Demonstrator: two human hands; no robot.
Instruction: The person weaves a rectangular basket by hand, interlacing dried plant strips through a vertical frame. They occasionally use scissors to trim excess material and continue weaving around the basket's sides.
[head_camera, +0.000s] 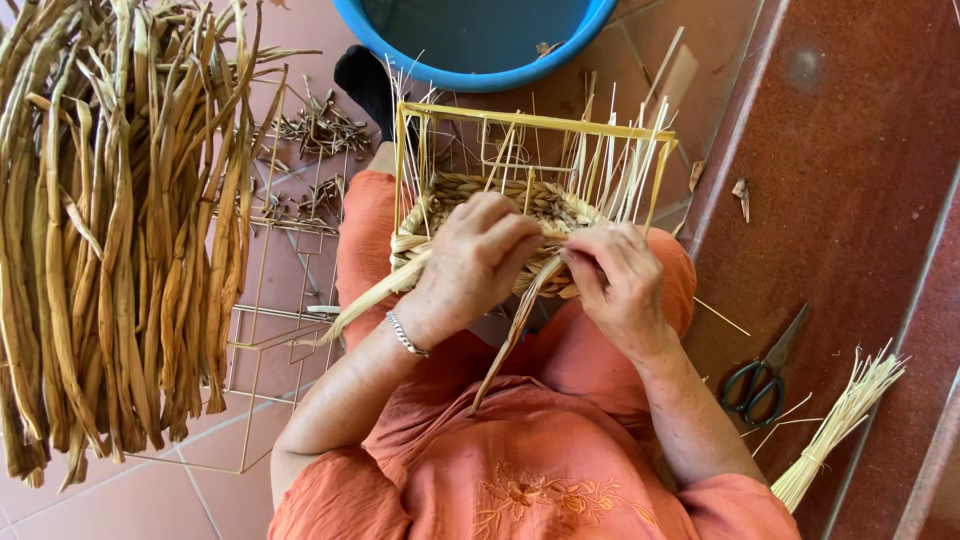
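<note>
A half-woven basket (470, 190) on a yellow wire frame (535, 122) rests on my lap, with thin pale straws standing up along its sides. My left hand (475, 255) presses on the near woven wall, fingers curled over the braid. My right hand (615, 275) pinches a flat tan fibre strand (510, 335) at the basket's near edge; the strand hangs down over my orange dress. A second strand (365, 300) trails out to the left under my left hand.
A big bundle of dried fibre stalks (110, 230) lies on a wire rack (270, 330) at left. A blue tub (480, 40) stands beyond the basket. Black-handled scissors (765, 375) and a small straw bundle (835, 425) lie on the red step at right.
</note>
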